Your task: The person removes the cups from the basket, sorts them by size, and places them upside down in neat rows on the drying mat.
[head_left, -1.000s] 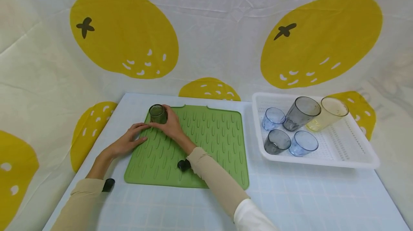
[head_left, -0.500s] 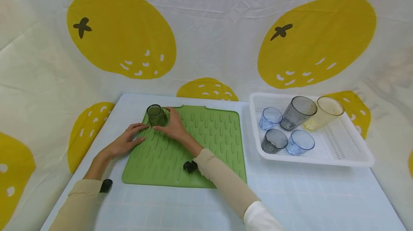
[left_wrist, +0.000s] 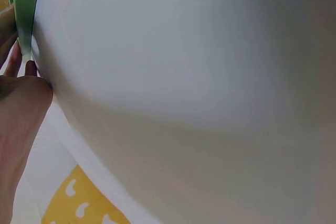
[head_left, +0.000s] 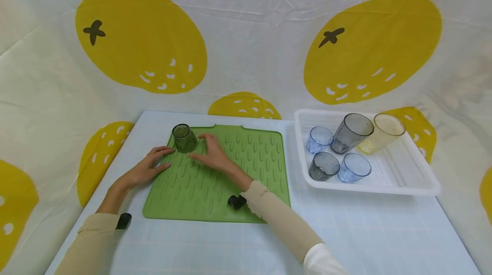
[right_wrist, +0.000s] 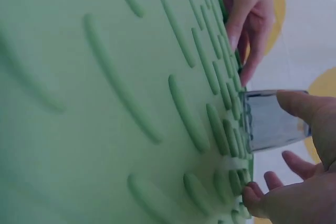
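Observation:
A small dark grey glass (head_left: 185, 139) stands at the far left corner of the green ridged drying mat (head_left: 230, 172), apparently mouth-down with its narrower base up. My right hand (head_left: 214, 155) is just to the right of it, thumb and fingers spread apart, with a gap to the glass in the head view. In the right wrist view, the thumb (right_wrist: 299, 103) overlaps the glass (right_wrist: 273, 121). My left hand (head_left: 146, 168) rests its fingers on the mat's left edge beside the glass; the left wrist view catches only part of this hand (left_wrist: 23, 103).
On the right stands a white plastic basket (head_left: 407, 187). It holds a tall grey glass (head_left: 349, 136), a tall yellow glass (head_left: 378, 138), a short grey glass (head_left: 323, 169) and two short blue glasses (head_left: 353, 170). A fruit-patterned cloth (head_left: 246, 53) hangs behind the table.
My right hand has let go of the grey glass and drawn back to the right, its fingers spreading. The glass stays on the mat, and the left hand keeps its place.

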The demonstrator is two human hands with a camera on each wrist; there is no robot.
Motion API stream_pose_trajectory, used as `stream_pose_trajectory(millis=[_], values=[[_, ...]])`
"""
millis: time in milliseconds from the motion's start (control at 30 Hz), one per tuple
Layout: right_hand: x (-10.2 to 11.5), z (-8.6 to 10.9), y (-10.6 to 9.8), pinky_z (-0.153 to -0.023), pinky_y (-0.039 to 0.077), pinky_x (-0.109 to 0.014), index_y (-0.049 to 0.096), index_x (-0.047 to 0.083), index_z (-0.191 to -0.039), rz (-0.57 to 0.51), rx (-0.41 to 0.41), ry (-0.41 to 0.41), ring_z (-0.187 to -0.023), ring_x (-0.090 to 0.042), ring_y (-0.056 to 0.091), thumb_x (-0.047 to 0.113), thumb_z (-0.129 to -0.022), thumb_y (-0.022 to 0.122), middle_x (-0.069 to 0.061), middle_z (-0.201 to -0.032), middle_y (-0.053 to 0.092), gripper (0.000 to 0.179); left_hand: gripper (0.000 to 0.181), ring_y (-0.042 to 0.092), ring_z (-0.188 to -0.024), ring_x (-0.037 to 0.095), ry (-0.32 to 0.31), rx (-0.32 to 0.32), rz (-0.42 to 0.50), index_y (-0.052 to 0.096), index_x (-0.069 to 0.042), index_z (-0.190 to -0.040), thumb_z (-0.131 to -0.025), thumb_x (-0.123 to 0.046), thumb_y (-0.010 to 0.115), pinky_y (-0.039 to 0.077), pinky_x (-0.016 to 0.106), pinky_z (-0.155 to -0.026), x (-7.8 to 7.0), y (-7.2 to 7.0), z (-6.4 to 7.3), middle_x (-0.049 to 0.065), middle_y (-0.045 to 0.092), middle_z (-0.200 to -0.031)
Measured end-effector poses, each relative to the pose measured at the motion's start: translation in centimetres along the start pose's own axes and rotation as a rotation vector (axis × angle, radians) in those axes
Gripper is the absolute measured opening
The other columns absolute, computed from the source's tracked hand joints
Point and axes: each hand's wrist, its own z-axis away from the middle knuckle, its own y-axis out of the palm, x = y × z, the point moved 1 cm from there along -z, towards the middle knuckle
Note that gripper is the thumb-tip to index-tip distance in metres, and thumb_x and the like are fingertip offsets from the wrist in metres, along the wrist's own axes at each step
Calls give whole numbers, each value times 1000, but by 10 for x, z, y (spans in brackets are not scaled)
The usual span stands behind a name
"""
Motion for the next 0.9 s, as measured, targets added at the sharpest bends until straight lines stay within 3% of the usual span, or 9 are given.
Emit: stream_pose_trajectory(millis=[500, 900], values=[[1, 31, -28, -111, 42, -47, 52, -1, -142, 13, 89, -88, -135, -38, 47, 18, -100, 70, -20, -143, 47, 49, 49, 21, -144, 55, 4, -6, 18, 45, 7, -148, -104, -7, 61, 21, 75, -110, 2, 1, 0, 32, 28, -153], [11, 50, -45, -112, 41, -47, 57, 0, -137, 40, 91, -152, -132, -39, 50, 17, -100, 70, -21, -137, 52, 43, 49, 21, -144, 54, 9, -11, 13, 46, 8, -147, -103, -6, 62, 21, 75, -110, 3, 1, -1, 32, 29, -153]])
